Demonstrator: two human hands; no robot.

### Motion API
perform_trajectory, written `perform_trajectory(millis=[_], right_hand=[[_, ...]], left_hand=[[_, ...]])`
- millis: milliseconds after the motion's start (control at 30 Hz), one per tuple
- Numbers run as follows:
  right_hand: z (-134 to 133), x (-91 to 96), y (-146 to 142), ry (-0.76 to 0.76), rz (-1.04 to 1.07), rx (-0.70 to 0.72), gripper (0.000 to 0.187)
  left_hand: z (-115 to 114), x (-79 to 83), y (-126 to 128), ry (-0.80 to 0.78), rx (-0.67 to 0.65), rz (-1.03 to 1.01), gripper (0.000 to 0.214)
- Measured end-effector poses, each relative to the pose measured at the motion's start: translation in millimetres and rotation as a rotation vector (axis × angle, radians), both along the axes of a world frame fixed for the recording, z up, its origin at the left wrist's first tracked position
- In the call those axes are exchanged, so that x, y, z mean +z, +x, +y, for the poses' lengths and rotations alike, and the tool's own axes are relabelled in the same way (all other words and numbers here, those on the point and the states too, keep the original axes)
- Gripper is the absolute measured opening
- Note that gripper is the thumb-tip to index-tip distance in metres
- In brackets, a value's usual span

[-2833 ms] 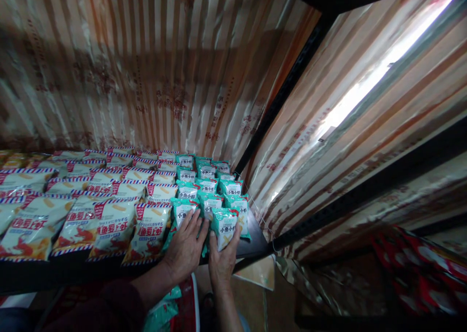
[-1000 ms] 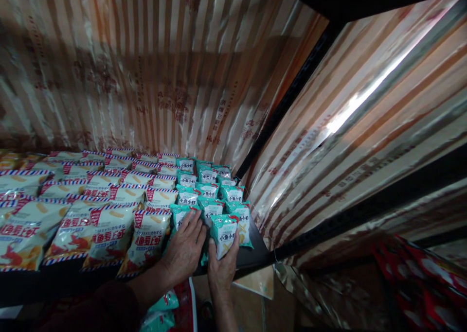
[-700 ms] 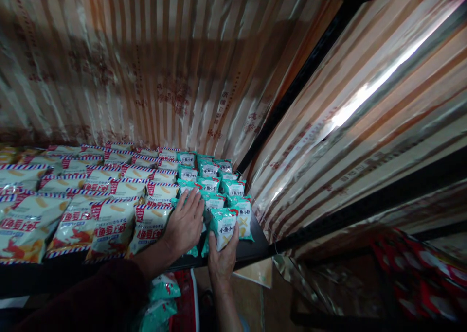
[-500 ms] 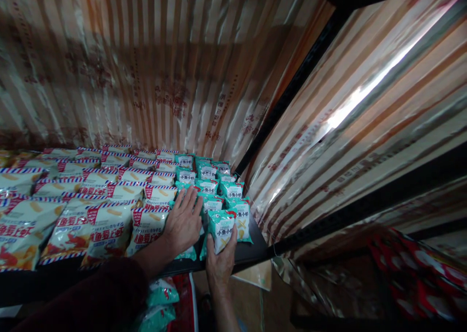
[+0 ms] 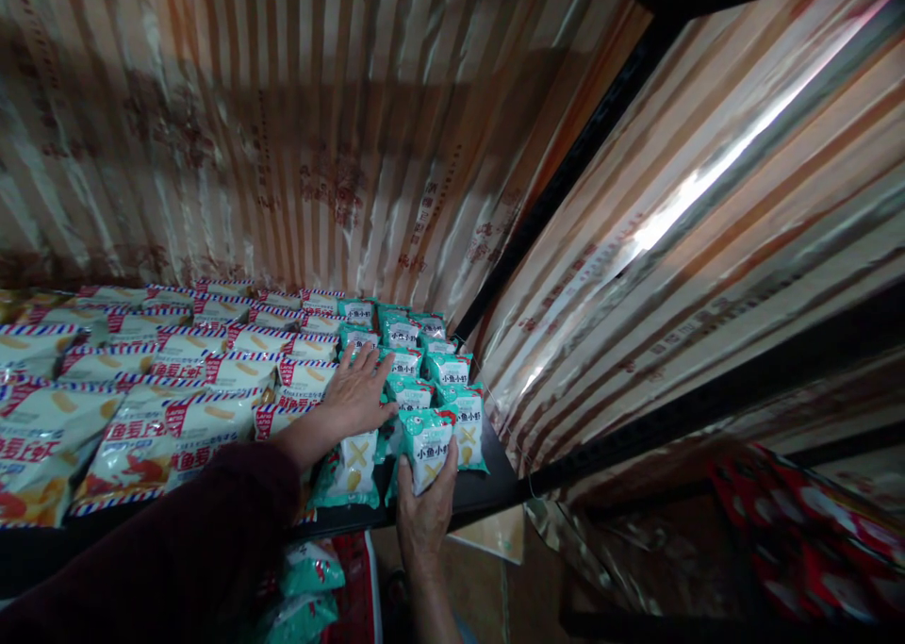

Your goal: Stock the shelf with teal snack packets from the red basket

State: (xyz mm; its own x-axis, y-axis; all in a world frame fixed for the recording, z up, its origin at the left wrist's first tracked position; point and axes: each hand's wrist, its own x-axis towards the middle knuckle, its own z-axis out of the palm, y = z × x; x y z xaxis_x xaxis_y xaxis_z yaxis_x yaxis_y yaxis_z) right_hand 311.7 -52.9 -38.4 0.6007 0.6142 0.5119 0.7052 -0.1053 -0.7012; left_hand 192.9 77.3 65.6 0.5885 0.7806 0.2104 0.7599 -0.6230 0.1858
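My right hand [image 5: 427, 507] is wrapped round a small teal-and-white snack bag [image 5: 428, 444] at the shelf's front edge, thumb on one side and fingers on the other. Farther left, my left hand [image 5: 359, 394] lies palm down with fingers spread over the leftmost row of teal bags. Just below it a teal snack bag [image 5: 355, 467] with a yellow picture stands at the front. More teal bags [image 5: 403, 333] stand in rows behind. White-and-red snack bags [image 5: 212, 432] fill the shelf on the left, partly hidden by my left sleeve.
A black shelf board [image 5: 487, 493] carries the bags, with a black metal post [image 5: 566, 177] at its back corner. Striped plastic sheeting [image 5: 318, 135] hangs behind. Below are a red box [image 5: 359, 578] with teal bags [image 5: 311, 569]; red packets [image 5: 813, 540] lie at the lower right.
My left hand has moved slightly forward and up over the teal bags, uncovering the front bag below it. My right hand keeps its bag in nearly the same place.
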Motion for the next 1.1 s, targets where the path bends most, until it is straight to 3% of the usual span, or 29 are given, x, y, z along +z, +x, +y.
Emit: perform_trajectory(millis=[233,433,700,800,933,1100], right_hand=[[0,-3.5,1,-0.004,-0.028,0.009,0.081],[1,-3.7,0,-0.014,-0.050,-0.013,0.082],[0,-6.6,0,-0.019,-0.092,-0.031,0.080],[1,-7.1,0,0.001,-0.099,-0.025,0.079],[2,-6.1,-1,-0.001,-0.066,-0.030,0.080],[0,-2.8,-3,-0.020,-0.013,-0.030,0.081]], left_hand=[[14,7.6,-2,-0.020,-0.117,0.016,0.085],[13,9.2,-5,0.111,-0.043,0.040,0.072],[14,4.5,-6,0.153,-0.043,-0.046,0.063],[1,8.5,-5,0.164,-0.031,-0.085,0.064],[-37,8.6,-4,0.153,-0.055,-0.156,0.053],[-87,-20.9,3,-0.008,-0.077,-0.366,0.053]])
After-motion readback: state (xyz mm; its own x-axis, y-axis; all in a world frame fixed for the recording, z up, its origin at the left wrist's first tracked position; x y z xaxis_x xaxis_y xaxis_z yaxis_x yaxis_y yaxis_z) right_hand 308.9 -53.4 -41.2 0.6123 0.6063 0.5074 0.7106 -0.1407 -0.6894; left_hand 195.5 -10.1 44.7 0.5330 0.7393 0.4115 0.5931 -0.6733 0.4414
